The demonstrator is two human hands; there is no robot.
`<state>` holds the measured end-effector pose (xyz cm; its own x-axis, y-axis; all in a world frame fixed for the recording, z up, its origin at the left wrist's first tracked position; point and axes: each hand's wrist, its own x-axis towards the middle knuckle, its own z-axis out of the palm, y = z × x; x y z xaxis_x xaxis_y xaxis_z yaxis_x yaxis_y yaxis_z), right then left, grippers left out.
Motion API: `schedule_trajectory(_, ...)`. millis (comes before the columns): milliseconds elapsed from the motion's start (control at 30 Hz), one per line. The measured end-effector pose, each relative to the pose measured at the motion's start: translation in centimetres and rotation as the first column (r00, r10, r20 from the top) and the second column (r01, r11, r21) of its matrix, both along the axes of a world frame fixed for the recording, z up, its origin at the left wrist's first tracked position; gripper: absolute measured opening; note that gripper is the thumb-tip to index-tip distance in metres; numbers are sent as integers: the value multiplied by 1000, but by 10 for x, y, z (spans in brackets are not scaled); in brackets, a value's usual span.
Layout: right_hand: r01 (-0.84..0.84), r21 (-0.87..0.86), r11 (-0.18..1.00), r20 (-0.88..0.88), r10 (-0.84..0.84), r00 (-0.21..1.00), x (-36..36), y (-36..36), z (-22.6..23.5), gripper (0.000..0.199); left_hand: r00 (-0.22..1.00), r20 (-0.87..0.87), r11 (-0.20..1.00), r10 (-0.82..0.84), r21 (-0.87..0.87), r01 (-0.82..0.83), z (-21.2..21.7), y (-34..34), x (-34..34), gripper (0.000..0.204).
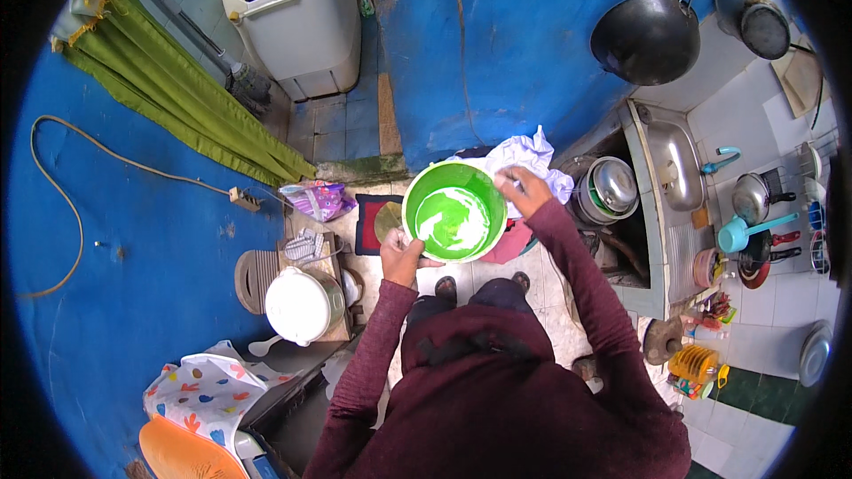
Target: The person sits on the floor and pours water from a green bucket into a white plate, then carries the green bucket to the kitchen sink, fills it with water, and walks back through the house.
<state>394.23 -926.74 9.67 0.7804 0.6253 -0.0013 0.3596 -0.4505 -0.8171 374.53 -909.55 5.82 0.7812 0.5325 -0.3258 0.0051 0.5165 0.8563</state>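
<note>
A round green bucket (448, 173) is held up in front of my body, its open top toward me. Bright white patches show on its green bottom; I cannot tell whether they are liquid or glare. My left hand (405, 257) grips the bucket's near left rim, with its thumb on top. At the right rim my right hand (527, 193) has bent, slightly blurred fingers that close on the edge. White cloth (525, 155) lies bunched just beyond my right hand. A dark-and-red mat (369, 235) shows on the floor left of the bucket.
On the left stand a white lidded pail (300, 306) and a purple plastic bag (319, 200). A counter with a metal sink (673, 164) runs along the right, stacked pots (612, 186) beside it. A washing machine (297, 31) stands at the far left, near a green curtain (177, 80).
</note>
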Motion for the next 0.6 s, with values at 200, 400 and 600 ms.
schedule_trajectory(200, 61, -28, 998, -74, -63, 995, -30, -28, -17, 46, 1000, 12, 1000, 10, 6, -10, 7, -26, -12, 19)
schedule_trajectory(400, -66, 162, 985, -58, 77, 995, -38, -54, -40, 46, 996, -40, 997, 81, 17, -81, 15, -62, -41, 31)
schedule_trajectory(600, -205, 125, 971, -248, 231, 941, -59, -75, -21, 44, 917, -127, 906, 379, 252, -340, -12, -134, -87, 18)
